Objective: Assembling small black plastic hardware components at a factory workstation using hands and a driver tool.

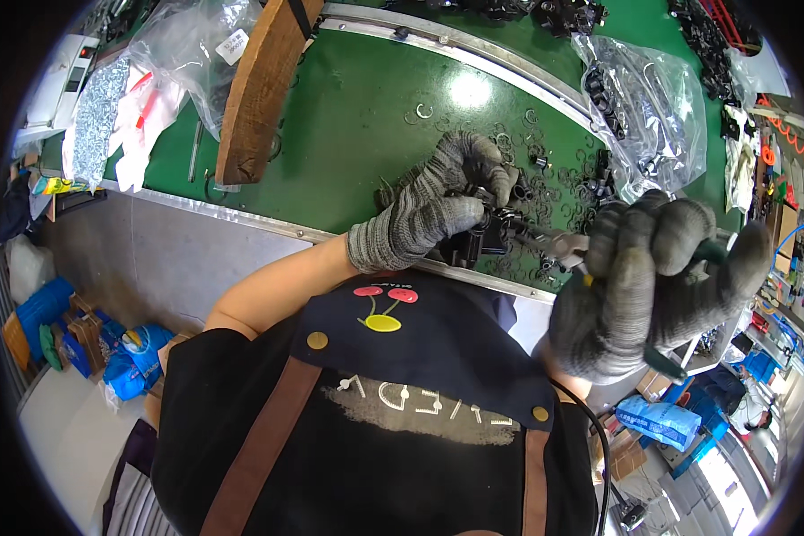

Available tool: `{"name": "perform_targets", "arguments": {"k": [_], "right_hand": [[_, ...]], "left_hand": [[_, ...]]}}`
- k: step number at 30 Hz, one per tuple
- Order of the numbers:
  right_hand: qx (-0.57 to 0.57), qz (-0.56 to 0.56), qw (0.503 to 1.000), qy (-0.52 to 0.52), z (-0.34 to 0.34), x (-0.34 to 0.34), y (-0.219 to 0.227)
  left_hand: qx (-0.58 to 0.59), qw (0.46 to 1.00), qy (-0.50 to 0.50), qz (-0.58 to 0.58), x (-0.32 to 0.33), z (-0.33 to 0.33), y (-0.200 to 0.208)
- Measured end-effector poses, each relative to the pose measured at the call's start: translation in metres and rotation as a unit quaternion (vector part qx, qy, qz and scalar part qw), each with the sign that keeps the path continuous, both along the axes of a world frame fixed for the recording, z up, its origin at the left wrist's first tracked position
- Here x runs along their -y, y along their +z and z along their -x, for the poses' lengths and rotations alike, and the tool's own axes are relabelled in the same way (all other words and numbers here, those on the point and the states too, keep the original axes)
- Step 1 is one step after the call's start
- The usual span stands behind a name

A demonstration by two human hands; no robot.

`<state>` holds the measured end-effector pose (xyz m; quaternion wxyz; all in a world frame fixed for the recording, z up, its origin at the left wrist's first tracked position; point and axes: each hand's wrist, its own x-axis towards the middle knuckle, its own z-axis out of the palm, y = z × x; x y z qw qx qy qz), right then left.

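My left hand (424, 210), in a grey knitted glove, is closed on a small black part (470, 245) near the front edge of the green table. My right hand (630, 299), also gloved, grips a pair of pliers (565, 247) with dark green handles. Their metal jaws point left and reach close to the black part; whether they touch it I cannot tell. Past my left hand lie many small C-shaped clips (534, 134) and several loose black parts (602, 183).
A wooden block (257, 107) with a black strap stands at the left on the table. Clear plastic bags lie at the far left (183, 54) and right (661, 98), the right one holding black parts. A metal strip (473, 49) crosses the table's far side.
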<state>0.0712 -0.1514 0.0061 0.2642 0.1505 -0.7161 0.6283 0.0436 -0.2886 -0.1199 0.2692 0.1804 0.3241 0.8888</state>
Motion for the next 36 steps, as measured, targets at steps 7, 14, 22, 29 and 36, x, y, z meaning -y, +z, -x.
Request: {"name": "perform_targets", "arguments": {"k": [7, 14, 22, 29, 36], "right_hand": [[-0.044, 0.094, 0.994, -0.014, -0.003, 0.008, -0.019], [0.059, -0.004, 0.992, -0.114, -0.007, -0.006, -0.022], [0.331, -0.096, 0.938, -0.033, -0.017, -0.012, -0.036], [0.334, 0.021, 0.942, -0.006, -0.018, -0.007, -0.063], [0.330, 0.112, 0.937, 0.027, -0.015, -0.004, -0.065]], "left_hand": [[0.008, 1.000, -0.003, 0.020, 0.000, 0.003, 0.004], [-0.074, 0.997, 0.013, 0.025, 0.001, 0.000, -0.006], [-0.116, 0.986, 0.039, 0.111, 0.003, -0.006, -0.001], [-0.077, 0.989, 0.056, 0.117, 0.000, -0.001, 0.012], [0.039, 0.999, -0.006, 0.023, 0.006, 0.007, 0.012]]}}
